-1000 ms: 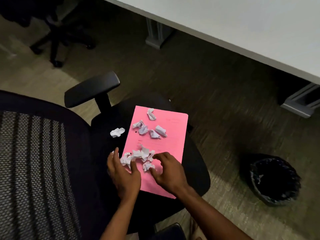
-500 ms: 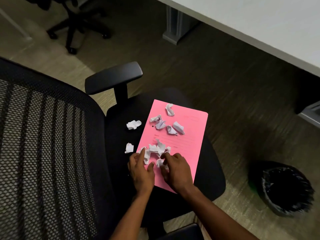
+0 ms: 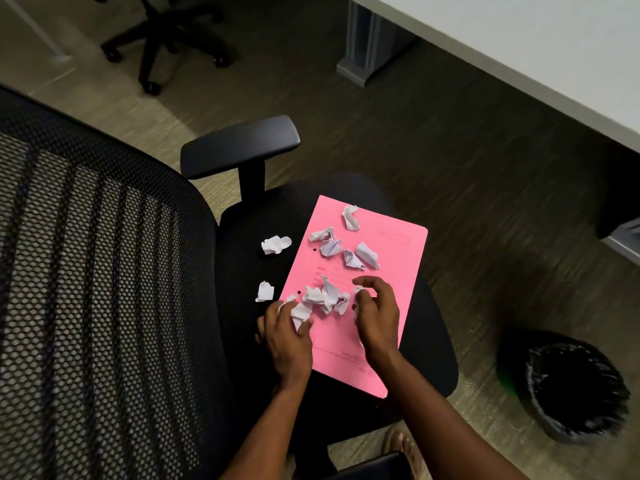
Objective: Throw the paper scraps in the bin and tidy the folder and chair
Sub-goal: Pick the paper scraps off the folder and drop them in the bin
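Observation:
A pink folder (image 3: 391, 282) lies flat on the seat of a black mesh office chair (image 3: 104, 289). Several crumpled white paper scraps (image 3: 349, 247) sit on its upper half. A small heap of scraps (image 3: 325, 297) lies between my hands. My left hand (image 3: 287, 337) pinches a scrap at the folder's left edge. My right hand (image 3: 375, 313) curls around a scrap on the folder. Two loose scraps, one (image 3: 275, 244) and another (image 3: 265, 291), rest on the seat left of the folder. A black lined bin (image 3: 568, 386) stands on the floor to the right.
The chair's armrest (image 3: 239, 145) juts out above the seat. A white desk (image 3: 519, 39) with a grey leg (image 3: 363, 43) runs along the top right. Another chair's wheeled base (image 3: 166, 32) stands at the top left. My foot (image 3: 401, 445) is beside the chair.
My hands have gathered the near scraps into a tighter heap and closed their fingers on pieces. The view has shifted so the chair and folder sit further right.

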